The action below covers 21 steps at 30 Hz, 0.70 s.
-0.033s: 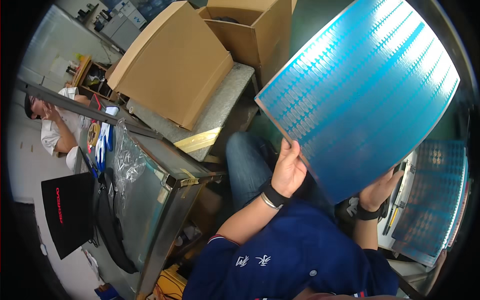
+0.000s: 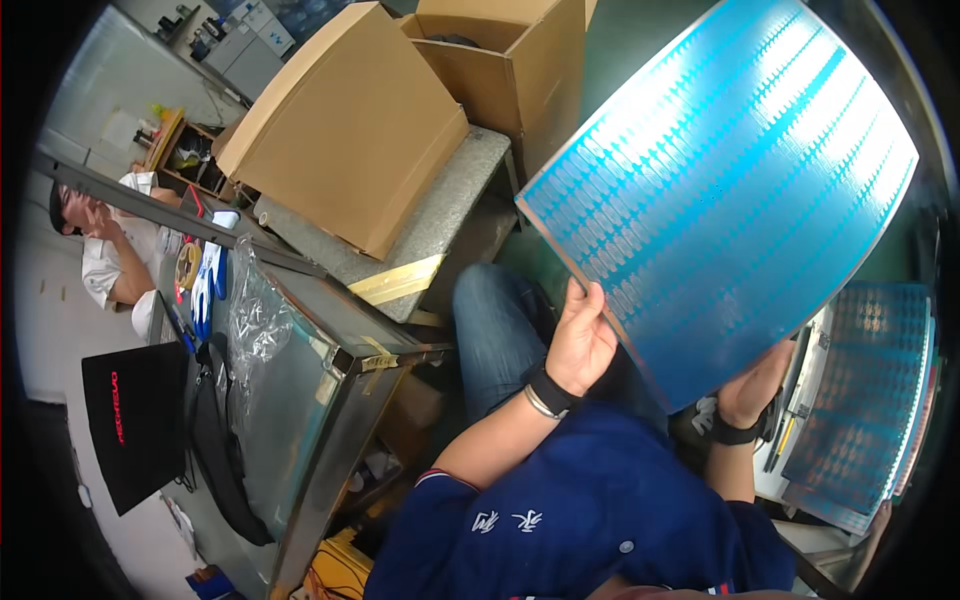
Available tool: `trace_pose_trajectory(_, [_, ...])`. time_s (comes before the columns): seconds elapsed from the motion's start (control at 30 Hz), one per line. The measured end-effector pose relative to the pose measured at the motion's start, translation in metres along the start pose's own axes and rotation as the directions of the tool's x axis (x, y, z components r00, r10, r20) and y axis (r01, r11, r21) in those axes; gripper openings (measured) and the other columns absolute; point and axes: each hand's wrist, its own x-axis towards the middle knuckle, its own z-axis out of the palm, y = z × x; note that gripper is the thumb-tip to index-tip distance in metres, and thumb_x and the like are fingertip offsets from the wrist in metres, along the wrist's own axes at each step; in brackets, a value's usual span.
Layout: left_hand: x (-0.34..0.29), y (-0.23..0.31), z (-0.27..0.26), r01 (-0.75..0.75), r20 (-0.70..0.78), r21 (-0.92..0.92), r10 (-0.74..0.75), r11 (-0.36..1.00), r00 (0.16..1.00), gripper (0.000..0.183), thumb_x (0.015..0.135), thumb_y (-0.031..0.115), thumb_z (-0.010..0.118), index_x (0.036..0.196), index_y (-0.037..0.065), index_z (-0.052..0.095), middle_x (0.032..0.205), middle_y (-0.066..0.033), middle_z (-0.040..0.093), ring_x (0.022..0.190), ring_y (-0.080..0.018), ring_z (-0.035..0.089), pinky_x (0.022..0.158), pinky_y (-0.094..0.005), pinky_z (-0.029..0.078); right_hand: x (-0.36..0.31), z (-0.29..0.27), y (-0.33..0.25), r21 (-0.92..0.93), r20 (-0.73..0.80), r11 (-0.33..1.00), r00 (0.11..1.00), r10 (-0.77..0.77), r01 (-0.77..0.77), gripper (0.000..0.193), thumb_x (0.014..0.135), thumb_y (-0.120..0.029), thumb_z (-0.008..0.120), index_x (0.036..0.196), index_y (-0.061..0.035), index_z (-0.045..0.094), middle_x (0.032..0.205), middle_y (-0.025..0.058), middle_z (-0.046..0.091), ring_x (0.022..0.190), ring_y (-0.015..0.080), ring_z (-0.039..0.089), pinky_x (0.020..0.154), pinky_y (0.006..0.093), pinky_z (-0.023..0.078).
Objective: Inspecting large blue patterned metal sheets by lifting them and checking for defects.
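Observation:
In front of me I hold up a large thin circuit-board panel (image 2: 720, 210), blue with rows of printed patterns and a copper-coloured edge. It tilts, and bright glare lies across its upper right. My left hand (image 2: 582, 345) pinches its left edge between thumb and fingers. At the lower right edge my right hand (image 2: 752, 392) supports the panel, with its fingers partly hidden behind it. Close to my right hand, a stack of similar blue panels (image 2: 860, 390) lies on a white surface. Dark bands circle both wrists, and the left one also has a metal bracelet.
Cardboard boxes (image 2: 345, 130) stand on a grey bench ahead. At left, a metal-framed table (image 2: 300, 400) bears clear plastic wrap (image 2: 258, 325), gloves (image 2: 208, 290) and a black strap (image 2: 222, 460). A black panel (image 2: 133, 425) stands beside it. Another person (image 2: 125, 250) sits at the far left.
The panel has shifted very slightly to the right and tilted, so its glare has spread. Less of my right hand's fingers shows past its edge.

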Motion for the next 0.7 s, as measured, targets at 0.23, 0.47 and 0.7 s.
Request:
trace_pose_trajectory(0.23, [-0.003,-0.030,0.000,0.176,-0.005,0.065,-0.176,0.982,0.984,0.025,0.097,0.012,0.040,0.121,0.017,0.045,0.119,-0.0031,0.052,0.113,-0.0167,0.050,0.094,-0.0356,0.046,0.005,0.018,-0.018,-0.381,-0.133,0.923,0.985,-0.114,0.056,0.043,0.093,-0.016,0.050,0.131,0.0008,0.039,0.117,0.0114,0.053,0.102,0.0192,0.054,0.086,0.0320,0.044])
trace_pose_trajectory(0.47, [0.001,-0.015,-0.021,0.384,-0.161,0.850,-0.517,0.360,0.841,0.029,0.097,0.028,0.043,0.090,0.004,0.058,0.083,-0.0038,0.062,0.078,-0.0102,0.060,0.070,-0.0243,0.049,0.044,-0.039,-0.041,-0.566,-0.124,0.802,0.941,-0.315,0.194,0.045,0.094,-0.018,0.049,0.132,0.0016,0.038,0.121,0.0103,0.051,0.106,0.0169,0.050,0.092,0.0301,0.038])
trace_pose_trajectory(0.7, [0.037,0.039,0.006,-0.008,0.006,0.962,0.008,0.273,1.000,0.030,0.095,0.019,0.044,0.068,0.008,0.051,0.061,-0.0005,0.049,0.056,-0.0070,0.043,0.052,-0.0208,0.035,0.104,-0.085,-0.013,-0.755,-0.044,0.578,0.856,-0.515,0.309,0.045,0.094,-0.012,0.048,0.133,0.0049,0.036,0.124,0.0103,0.049,0.106,0.0138,0.047,0.093,0.0274,0.036])
